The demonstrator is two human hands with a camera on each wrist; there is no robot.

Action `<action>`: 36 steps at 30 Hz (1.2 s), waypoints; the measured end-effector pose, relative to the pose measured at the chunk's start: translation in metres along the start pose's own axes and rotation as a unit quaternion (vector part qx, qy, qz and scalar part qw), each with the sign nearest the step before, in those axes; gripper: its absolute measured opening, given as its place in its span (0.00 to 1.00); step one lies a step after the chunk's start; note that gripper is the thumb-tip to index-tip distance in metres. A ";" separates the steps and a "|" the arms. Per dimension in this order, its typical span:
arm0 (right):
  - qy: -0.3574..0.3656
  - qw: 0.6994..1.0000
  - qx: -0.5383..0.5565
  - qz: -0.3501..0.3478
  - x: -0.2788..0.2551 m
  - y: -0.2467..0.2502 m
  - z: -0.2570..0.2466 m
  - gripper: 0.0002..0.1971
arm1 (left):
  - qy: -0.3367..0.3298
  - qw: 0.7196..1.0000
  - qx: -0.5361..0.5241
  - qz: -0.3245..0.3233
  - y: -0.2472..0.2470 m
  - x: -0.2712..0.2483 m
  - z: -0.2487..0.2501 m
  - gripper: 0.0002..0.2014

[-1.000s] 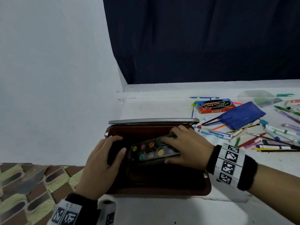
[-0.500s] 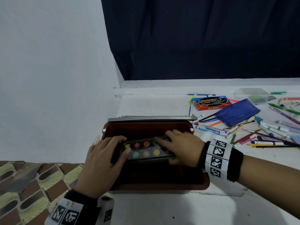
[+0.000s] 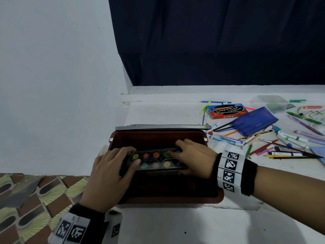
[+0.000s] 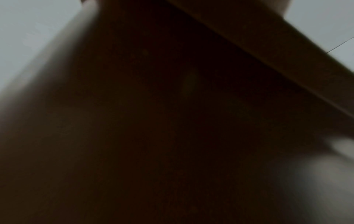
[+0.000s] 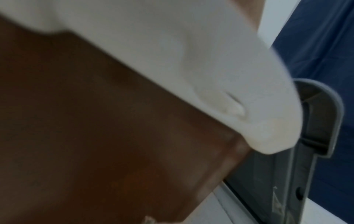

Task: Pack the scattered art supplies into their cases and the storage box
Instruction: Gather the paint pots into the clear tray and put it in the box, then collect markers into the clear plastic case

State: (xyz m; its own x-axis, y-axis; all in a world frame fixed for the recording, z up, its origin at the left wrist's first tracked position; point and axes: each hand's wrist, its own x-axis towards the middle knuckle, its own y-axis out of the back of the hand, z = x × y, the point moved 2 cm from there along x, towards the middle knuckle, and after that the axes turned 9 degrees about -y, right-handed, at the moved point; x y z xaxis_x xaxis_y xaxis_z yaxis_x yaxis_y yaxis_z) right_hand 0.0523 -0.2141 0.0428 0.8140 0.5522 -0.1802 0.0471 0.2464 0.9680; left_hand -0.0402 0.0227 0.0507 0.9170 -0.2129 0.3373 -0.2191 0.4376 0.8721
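Head view | paint palette (image 3: 154, 160) is inside the brown storage box (image 3: 158, 136), held level | left hand (image 3: 109, 175) grips its left end, fingers curled on it | right hand (image 3: 195, 158) grips its right end | pens (image 3: 281, 138) lie scattered on the white table (image 3: 175, 226) to the right

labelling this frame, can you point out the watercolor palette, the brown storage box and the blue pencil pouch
watercolor palette (image 3: 155, 160): head view, on its clear lid between the hands.
brown storage box (image 3: 158, 138): head view, on its far inner wall.
blue pencil pouch (image 3: 255, 120): head view, on its flat top face.
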 end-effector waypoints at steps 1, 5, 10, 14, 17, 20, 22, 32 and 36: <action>0.002 1.000 -0.004 -0.007 0.001 -0.001 -0.002 0.35 | 0.001 1.000 0.003 -0.003 0.000 0.000 0.000 0.19; 0.009 0.999 -0.023 -0.030 0.006 -0.003 -0.005 0.37 | 0.005 1.000 0.009 -0.005 0.000 0.000 -0.002 0.18; 0.021 0.998 -0.007 -0.055 0.002 -0.005 -0.003 0.37 | 0.007 1.000 0.005 -0.007 0.001 0.000 0.000 0.18; 0.027 0.998 0.011 -0.055 0.003 -0.007 -0.003 0.35 | 0.001 1.000 0.000 -0.006 0.004 -0.001 0.002 0.18; 0.021 0.997 0.080 0.009 0.002 -0.003 -0.001 0.28 | -0.011 1.000 0.006 -0.020 0.007 -0.001 0.006 0.20; 0.037 0.976 0.183 0.115 -0.008 0.009 0.004 0.18 | -0.032 0.999 0.009 -0.027 0.012 0.004 0.014 0.20; 0.044 0.959 0.225 0.168 -0.020 0.016 0.013 0.16 | -0.043 0.999 -0.008 -0.014 0.016 0.010 0.026 0.19; -0.010 0.913 0.320 0.251 -0.135 0.002 0.118 0.06 | -0.089 0.990 -0.110 0.026 -0.020 0.046 0.178 0.07; -0.028 0.918 0.318 0.236 -0.194 -0.036 0.181 0.05 | -0.108 0.983 -0.144 0.029 -0.062 0.059 0.244 0.11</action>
State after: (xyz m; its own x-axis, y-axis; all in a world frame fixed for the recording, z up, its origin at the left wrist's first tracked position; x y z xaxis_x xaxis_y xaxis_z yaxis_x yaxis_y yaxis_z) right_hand -0.0024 -0.4742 0.0749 0.8584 0.4318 0.2770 -0.0045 -0.5336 0.8457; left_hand -0.0535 -0.2296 0.1033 0.8066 -0.3481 0.4777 -0.1358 0.6774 0.7230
